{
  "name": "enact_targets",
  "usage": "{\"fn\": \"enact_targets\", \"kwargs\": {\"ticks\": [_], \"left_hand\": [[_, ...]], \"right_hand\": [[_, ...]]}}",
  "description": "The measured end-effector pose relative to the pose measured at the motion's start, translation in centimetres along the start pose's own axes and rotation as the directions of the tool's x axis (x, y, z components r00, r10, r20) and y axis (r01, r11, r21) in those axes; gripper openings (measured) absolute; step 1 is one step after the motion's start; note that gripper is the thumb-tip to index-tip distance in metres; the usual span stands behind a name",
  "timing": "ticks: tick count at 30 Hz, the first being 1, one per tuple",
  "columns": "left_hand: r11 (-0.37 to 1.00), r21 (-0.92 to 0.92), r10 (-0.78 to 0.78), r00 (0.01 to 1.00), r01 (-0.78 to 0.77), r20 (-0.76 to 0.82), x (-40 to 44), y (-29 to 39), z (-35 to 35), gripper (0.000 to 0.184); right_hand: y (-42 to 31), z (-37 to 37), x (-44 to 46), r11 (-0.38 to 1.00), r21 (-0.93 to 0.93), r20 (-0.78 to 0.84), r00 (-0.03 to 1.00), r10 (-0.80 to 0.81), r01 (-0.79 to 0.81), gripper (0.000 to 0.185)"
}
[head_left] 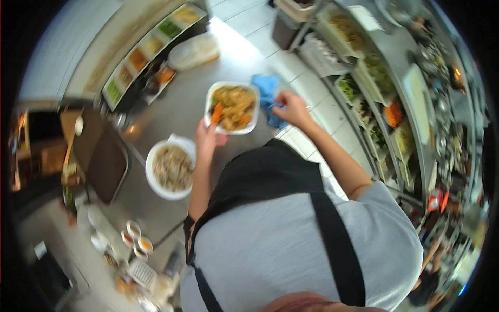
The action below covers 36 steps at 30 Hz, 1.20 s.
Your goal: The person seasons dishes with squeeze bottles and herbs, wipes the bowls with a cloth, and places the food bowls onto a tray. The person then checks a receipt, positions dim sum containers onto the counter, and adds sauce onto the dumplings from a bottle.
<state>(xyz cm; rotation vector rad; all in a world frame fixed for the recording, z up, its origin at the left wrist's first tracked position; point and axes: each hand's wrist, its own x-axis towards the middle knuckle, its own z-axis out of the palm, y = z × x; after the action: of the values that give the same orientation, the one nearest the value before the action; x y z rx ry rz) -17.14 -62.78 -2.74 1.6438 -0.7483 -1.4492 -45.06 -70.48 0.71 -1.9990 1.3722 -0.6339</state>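
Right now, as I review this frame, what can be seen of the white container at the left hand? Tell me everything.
The white container is a rounded square with a smooth, plastic-looking rim. It is open on top and well filled with yellow-brown food that includes orange pieces. The left hand grips its near left corner with the fingers. It is seen over the metal counter; whether its base touches the surface is hidden.

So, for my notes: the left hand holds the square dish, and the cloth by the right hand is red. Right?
Not red: the head view shows the cloth by the right hand is blue. The left hand holds the square dish.
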Motion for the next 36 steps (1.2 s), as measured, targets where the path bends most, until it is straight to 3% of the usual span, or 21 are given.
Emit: {"fn": "enact_targets", "kwargs": {"ticks": [1, 3, 4, 5, 7, 8, 9, 11, 12, 15, 16, 19, 20, 23, 24, 27, 28, 30, 33, 34, 36], "left_hand": [[0.999, -0.026, 0.038, 0.999, -0.038, -0.003, 0.5, -0.6, -0.2, 0.035], [0.999, -0.007, -0.049, 0.998, 0.049, 0.035, 0.4, -0.4, -0.4, 0.035], [0.999, -0.019, -0.029, 0.998, 0.03, 0.05, 0.1, -0.4, -0.4, 0.03], [0.999, -0.023, -0.031, 0.998, 0.033, 0.06, 0.5, -1.0, -0.5, 0.026], [1.0, -0.024, 0.014, 0.996, -0.012, 0.087, 0.7, -1.5, -0.5, 0.025], [1.0, 0.0, 0.015, 0.997, -0.015, 0.079, 0.8, -1.6, -0.5, 0.026], [1.0, 0.023, 0.01, 0.998, -0.012, 0.066, 0.7, -1.8, -0.4, 0.026], [1.0, 0.008, 0.003, 0.997, -0.004, 0.074, -0.5, -1.3, 0.1, 0.027], [1.0, 0.002, -0.002, 0.997, 0.001, 0.077, -1.2, -0.8, 0.4, 0.027], [1.0, 0.011, -0.028, 0.987, 0.027, 0.157, -3.0, 1.6, 1.0, 0.034], [0.998, 0.019, -0.056, 0.985, 0.054, 0.166, -3.7, 2.7, 1.4, 0.036], [0.996, -0.065, -0.051, 0.981, 0.064, 0.19, -4.5, 4.4, 2.4, 0.036], [0.996, -0.079, -0.037, 0.985, 0.051, 0.17, -4.7, 4.6, 2.7, 0.036], [0.99, -0.14, 0.006, 0.993, 0.01, 0.114, -4.3, 4.9, 2.6, 0.032], [0.986, -0.168, 0.016, 0.994, 0.002, 0.107, -3.8, 4.3, 2.3, 0.029], [0.977, -0.214, 0.013, 1.0, -0.013, -0.003, -2.2, 2.1, 1.8, 0.026], [0.975, -0.22, 0.006, 0.999, -0.016, -0.048, -1.6, 1.4, 1.7, 0.026], [0.973, -0.231, 0.002, 0.996, -0.021, -0.085, -0.4, 0.3, 1.3, 0.028], [0.963, -0.267, -0.013, 0.991, -0.023, -0.135, 1.2, -1.2, 0.7, 0.033], [0.96, -0.277, -0.016, 0.986, -0.03, -0.163, 1.5, -1.4, 0.8, 0.034], [0.955, -0.295, -0.022, 0.987, -0.027, -0.161, 1.6, -1.2, 0.8, 0.037]], "right_hand": [[1.4, -0.3, -0.2, 0.961, -0.171, -0.159, 0.957, -0.244, 0.217, 0.028], [1.7, 0.9, -0.2, 0.934, -0.104, -0.047, 0.937, -0.347, 0.341, 0.038], [2.7, 2.8, -0.6, 0.943, -0.158, 0.038, 0.956, -0.291, 0.294, 0.042], [3.0, 3.5, -0.4, 0.941, -0.063, -0.034, 0.941, -0.336, 0.334, 0.038], [2.1, 3.7, -0.1, 0.991, 0.125, -0.014, 0.999, -0.043, 0.045, 0.033], [0.7, 2.7, 0.4, 0.899, 0.36, 0.099, 0.968, 0.229, -0.249, 0.033], [-0.5, 2.2, 0.7, 0.671, 0.533, 0.277, 0.855, 0.438, -0.516, 0.034], [-0.6, 4.3, 0.7, 0.247, 0.878, 0.306, 0.878, 0.367, -0.41, 0.036], [-0.6, 5.1, 0.8, -0.011, 0.949, 0.302, 0.896, 0.326, -0.316, 0.038], [-1.3, 4.6, 2.4, -0.4, 0.856, 0.388, 0.918, 0.078, -0.328, 0.042], [-1.0, 5.5, 3.6, -0.45, 0.822, 0.409, 0.912, 0.039, -0.35, 0.042], [-1.0, 6.9, 3.3, -0.527, 0.573, 0.466, 0.778, -0.42, -0.628, 0.046], [-1.4, 7.4, 2.3, -0.511, 0.604, 0.506, 0.79, -0.346, -0.611, 0.049], [-4.4, 5.9, 0.1, -0.318, 0.622, 0.698, 0.691, -0.189, -0.715, 0.051], [-4.0, 6.8, -0.4, -0.391, 0.557, 0.708, 0.665, -0.239, -0.733, 0.042], [-0.1, 6.4, -1.9, -0.123, 0.508, 0.847, 0.521, -0.109, -0.852, 0.029], [-0.6, 5.7, -2.2, 0.002, 0.527, 0.85, 0.527, -0.012, -0.85, 0.021], [-0.7, 4.6, -2.3, 0.348, 0.598, 0.763, 0.646, 0.028, -0.722, 0.022], [-1.2, 3.3, -1.9, 0.847, 0.441, 0.53, 0.848, 0.021, -0.297, 0.022], [-2.0, 2.7, -1.7, 0.947, 0.297, 0.435, 0.9, -0.023, -0.119, 0.023], [-4.8, 1.2, -1.5, 0.917, 0.314, 0.492, 0.868, 0.064, -0.245, 0.023]]}}
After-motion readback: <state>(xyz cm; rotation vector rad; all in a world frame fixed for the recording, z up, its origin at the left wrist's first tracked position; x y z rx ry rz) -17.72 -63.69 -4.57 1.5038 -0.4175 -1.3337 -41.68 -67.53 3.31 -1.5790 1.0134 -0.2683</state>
